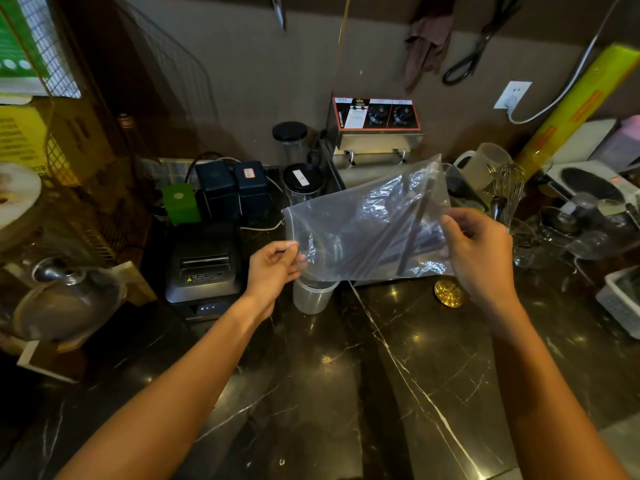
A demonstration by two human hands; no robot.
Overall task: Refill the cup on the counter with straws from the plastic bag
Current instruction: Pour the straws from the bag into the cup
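A clear plastic bag [367, 223] hangs in the air above the counter, held by both hands. Several dark straws [414, 237] lie inside it, slanting toward its right side. My left hand [273, 268] pinches the bag's lower left corner. My right hand [479, 251] grips the bag's right edge, with the thumb over the straws. A translucent plastic cup [313, 294] stands upright on the dark marble counter [398, 375], directly below the bag's left end and just right of my left hand. I cannot see anything inside the cup.
A black receipt printer [204, 268] sits left of the cup. A gold round object [449, 292] lies right of it. Behind are jars [303, 183], a steel fryer [375, 133], a whisk [509, 192] and glassware. A white basket [620, 299] is at the right edge.
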